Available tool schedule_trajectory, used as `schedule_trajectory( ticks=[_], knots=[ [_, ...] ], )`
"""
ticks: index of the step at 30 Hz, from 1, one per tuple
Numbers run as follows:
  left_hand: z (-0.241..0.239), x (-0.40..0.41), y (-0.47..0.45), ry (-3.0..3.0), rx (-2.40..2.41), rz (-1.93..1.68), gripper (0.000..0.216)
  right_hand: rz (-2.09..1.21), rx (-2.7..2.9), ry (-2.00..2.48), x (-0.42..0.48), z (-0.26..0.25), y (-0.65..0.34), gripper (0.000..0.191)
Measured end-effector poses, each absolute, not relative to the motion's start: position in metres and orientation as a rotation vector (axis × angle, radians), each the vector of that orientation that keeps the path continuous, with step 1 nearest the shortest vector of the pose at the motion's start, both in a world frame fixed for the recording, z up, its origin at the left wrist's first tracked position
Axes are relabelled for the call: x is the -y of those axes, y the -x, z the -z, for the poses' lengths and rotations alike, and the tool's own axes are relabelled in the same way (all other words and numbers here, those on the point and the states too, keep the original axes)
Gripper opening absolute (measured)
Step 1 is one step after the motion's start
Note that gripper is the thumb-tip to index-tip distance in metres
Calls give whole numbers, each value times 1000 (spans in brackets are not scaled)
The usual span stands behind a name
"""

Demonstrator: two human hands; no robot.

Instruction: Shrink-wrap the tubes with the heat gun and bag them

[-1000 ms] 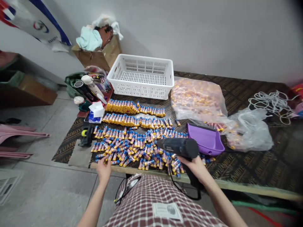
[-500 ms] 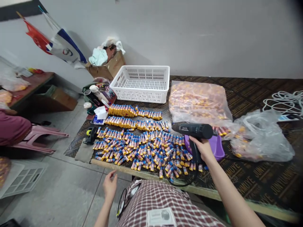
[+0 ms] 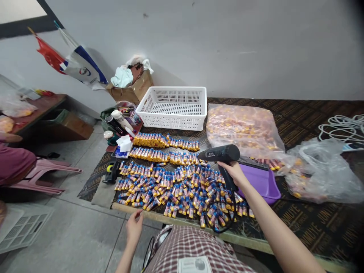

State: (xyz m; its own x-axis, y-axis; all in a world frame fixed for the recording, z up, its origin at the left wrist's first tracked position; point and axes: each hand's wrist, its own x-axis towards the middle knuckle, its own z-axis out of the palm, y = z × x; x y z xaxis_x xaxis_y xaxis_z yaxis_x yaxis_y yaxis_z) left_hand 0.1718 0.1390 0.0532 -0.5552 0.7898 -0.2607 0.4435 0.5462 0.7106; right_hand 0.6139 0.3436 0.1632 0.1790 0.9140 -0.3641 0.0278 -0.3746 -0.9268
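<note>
Fingers of the right hand point(image 3: 231, 170) are clamping the heat gun point(image 3: 220, 152) by its handle point(image 3: 228, 180), likely for steadiness, above tubes point(image 3: 173, 185) lining the worktop's point(image 3: 311, 216) front edge; the left hand's point(image 3: 134, 226) are hanging apart, empty.

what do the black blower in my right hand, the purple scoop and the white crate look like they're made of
Black blower: likely hard plastic, satin; soft sheen on its body, though parts could be metal. Purple scoop: probably plastic, smooth, evenly coloured, thin-walled. White crate: almost certainly moulded plastic, fairly smooth, with regular slots and holes.
</note>
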Motion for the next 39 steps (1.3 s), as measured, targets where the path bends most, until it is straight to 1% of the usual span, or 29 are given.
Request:
schedule_trajectory(
  ticks=[9,14,19,28,31,35,39],
  knots=[
    [-42,-168,-145,-977,-2128,-879,40,-1340,1041,1592,-352,-188,-564,42],
    [-38,-178,-134,-934,-2134,-891,46,-1389,1082,1588,-360,-199,-534,37],
    [-33,-181,-124,-888,-2124,-905,47,-1440,1101,1562,-368,-206,-504,37],
    [-33,-182,-122,-829,-2090,-956,47,-1484,1168,1461,-393,-196,-456,34],
    [-31,-179,-121,-821,-2084,-931,46,-1488,1184,1441,-391,-198,-460,34],
    [-28,-184,-121,-920,-2085,-879,41,-1486,1118,1535,-378,-202,-493,36],
    [-39,-221,-134,-1108,-2052,-795,33,-1414,976,1665,-363,-205,-542,37]
  ],
)
